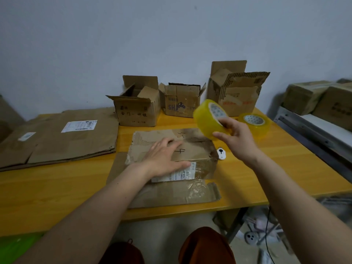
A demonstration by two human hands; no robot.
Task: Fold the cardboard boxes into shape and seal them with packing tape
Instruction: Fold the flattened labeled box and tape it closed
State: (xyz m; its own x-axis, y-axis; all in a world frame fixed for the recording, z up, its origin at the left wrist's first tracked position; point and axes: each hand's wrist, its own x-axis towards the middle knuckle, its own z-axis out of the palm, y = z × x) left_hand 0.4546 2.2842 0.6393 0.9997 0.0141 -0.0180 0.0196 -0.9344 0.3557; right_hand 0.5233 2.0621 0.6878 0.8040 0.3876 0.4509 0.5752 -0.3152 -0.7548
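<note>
From the head view, the cardboard box (171,149) in hand sits folded into shape at the middle of the bench (285,168), its top flaps closed but no fresh tape visibly laid across the seam, so sealing looks about to begin, while three open boxes (181,100) at the back and the flattened cardboard (62,138) on the left remain to do. The left hand (163,159) lies spread and flat, pressing the flaps down. The right hand (234,136) pinches the tape roll (209,117) in the air above the box's right end, fingers hooked into its core; a second roll (255,124) rests on the bench behind.
</note>
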